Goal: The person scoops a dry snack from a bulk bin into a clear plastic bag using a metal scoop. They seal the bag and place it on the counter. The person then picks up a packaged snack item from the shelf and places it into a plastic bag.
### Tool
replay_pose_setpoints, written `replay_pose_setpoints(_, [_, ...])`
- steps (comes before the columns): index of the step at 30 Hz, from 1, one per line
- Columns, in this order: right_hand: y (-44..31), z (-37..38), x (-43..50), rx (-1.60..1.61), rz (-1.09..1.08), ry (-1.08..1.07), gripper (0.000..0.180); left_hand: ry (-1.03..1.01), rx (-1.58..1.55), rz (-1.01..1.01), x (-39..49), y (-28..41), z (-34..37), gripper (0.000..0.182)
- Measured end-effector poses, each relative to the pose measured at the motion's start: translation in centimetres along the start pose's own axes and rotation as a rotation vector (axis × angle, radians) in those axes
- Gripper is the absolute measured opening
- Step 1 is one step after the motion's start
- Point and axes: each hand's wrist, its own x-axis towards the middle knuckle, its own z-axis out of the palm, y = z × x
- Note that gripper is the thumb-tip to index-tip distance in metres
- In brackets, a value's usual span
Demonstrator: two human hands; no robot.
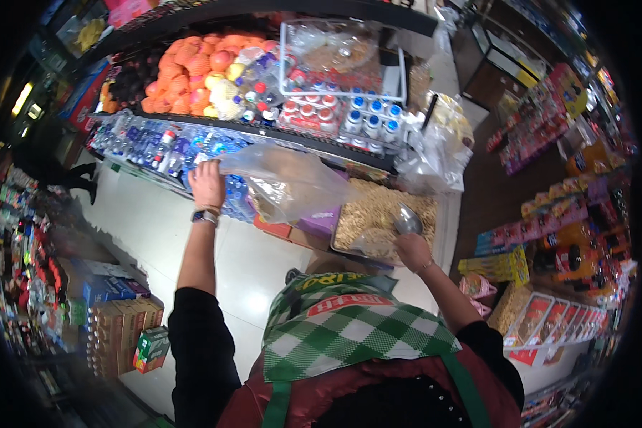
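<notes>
My left hand (pixel 207 184) grips the edge of a clear plastic bag (pixel 294 174), which stretches right toward a shallow bin. My right hand (pixel 413 250) is closed around the handle of a metal scoop (pixel 407 218), whose bowl rests at the surface of pale brown dry goods, perhaps peanuts in the shell (pixel 372 206). These fill the bin in front of me. Some clear plastic lies on the goods near my right hand. Below the bag's middle, a purple box (pixel 321 220) stands against the bin's left side.
Beyond the bag, a shelf holds netted fruit (pixel 184 69), capped bottles (pixel 373 120) and a white-framed tray (pixel 282 59). Packs of water bottles (pixel 235 195) stand by my left hand. Stacked cartons (pixel 120 326) are at the lower left, snack goods (pixel 556 214) at the right. A person's leg (pixel 88 176) shows far left.
</notes>
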Motion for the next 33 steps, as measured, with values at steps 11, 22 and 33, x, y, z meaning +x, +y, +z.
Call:
replay_pose_setpoints(11, [-2.7, -1.0, 3.1, -0.036, -0.326, 0.157, 0.003, -0.27, -0.768, 0.539, -11.5, 21.3, -6.9, 0.045])
replay_pose_setpoints(22, [-5.3, -5.3, 2.6, -0.03, -0.383, 0.179, 0.015, 0.065, -0.764, 0.45, -11.0, 24.2, -8.5, 0.011])
replay_pose_setpoints(33, [-6.8, -9.4, -0.2, 0.046, -0.568, 0.215, 0.007, -0.03, -0.805, 0.435, -14.4, 23.6, -14.2, 0.01])
